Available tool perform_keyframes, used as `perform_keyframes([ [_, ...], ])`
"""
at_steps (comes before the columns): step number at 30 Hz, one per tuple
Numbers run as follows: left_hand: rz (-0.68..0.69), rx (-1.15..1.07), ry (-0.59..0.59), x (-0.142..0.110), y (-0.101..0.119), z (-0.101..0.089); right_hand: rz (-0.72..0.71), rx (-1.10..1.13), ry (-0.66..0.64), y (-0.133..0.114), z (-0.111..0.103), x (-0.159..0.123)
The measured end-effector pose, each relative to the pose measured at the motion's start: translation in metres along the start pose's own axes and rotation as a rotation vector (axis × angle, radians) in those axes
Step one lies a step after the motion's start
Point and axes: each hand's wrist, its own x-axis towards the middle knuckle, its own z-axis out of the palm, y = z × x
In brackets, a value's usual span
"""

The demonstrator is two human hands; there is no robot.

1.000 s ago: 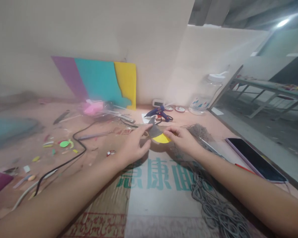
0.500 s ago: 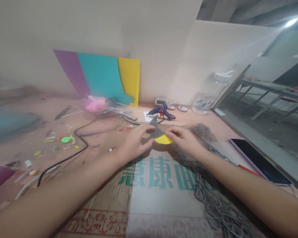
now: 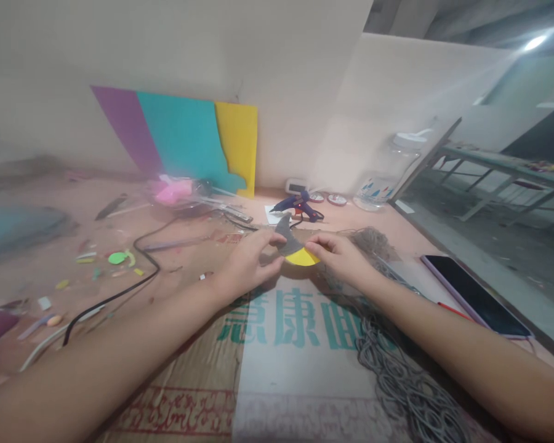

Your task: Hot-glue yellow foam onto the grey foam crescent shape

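Both my hands meet over the flattened cardboard sheet [image 3: 277, 363] in the middle of the desk. My left hand [image 3: 249, 264] pinches a curved grey foam piece [image 3: 286, 237] with thumb and fingers. My right hand [image 3: 339, 257] pinches a yellow foam piece [image 3: 301, 258] that lies under and against the grey one. The two pieces touch where my fingertips come together. A blue glue gun [image 3: 298, 205] rests just behind them.
Purple, teal and yellow foam sheets [image 3: 184, 144] lean on the back wall. A black cable [image 3: 133, 271] and foam scraps [image 3: 115, 258] lie left. Grey cord [image 3: 397, 375] is heaped right, beside a phone [image 3: 475, 295]. A clear jar [image 3: 388, 175] stands at the back right.
My hands have stayed pinched on the two foam pieces. The view has shifted a little; the pieces sit slightly higher in the picture.
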Motion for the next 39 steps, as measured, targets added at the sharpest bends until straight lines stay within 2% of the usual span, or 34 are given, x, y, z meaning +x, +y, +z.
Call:
perform_keyframes([
  [6, -0.011, 0.002, -0.009, 0.001, 0.002, -0.001, 0.02, 0.072, -0.02, 0.004, 0.001, 0.001],
  [15, -0.009, -0.005, -0.013, 0.0, 0.0, -0.001, -0.004, 0.049, -0.017, 0.002, -0.001, 0.001],
  [21, -0.016, -0.006, -0.009, -0.001, -0.004, 0.002, 0.039, 0.101, -0.034, 0.002, 0.0, 0.001],
  [28, -0.02, -0.091, -0.015, -0.005, -0.007, 0.003, 0.034, 0.082, -0.033, 0.001, -0.001, 0.002],
  [30, -0.087, -0.197, 0.0, -0.005, -0.006, 0.004, -0.001, 0.033, 0.003, 0.002, 0.0, 0.003],
  [33, -0.337, -0.438, 0.017, -0.002, -0.008, 0.008, -0.037, -0.027, 0.03, 0.002, 0.001, 0.003],
  [35, -0.481, -0.558, -0.024, 0.0, -0.01, 0.011, -0.072, -0.088, 0.022, 0.0, 0.004, 0.001],
  [37, -0.541, -0.607, -0.084, 0.002, -0.012, 0.012, -0.107, -0.152, 0.01, -0.003, 0.006, -0.002],
  [39, -0.548, -0.618, -0.109, 0.003, -0.013, 0.012, -0.083, -0.145, -0.021, -0.006, 0.007, -0.004],
])
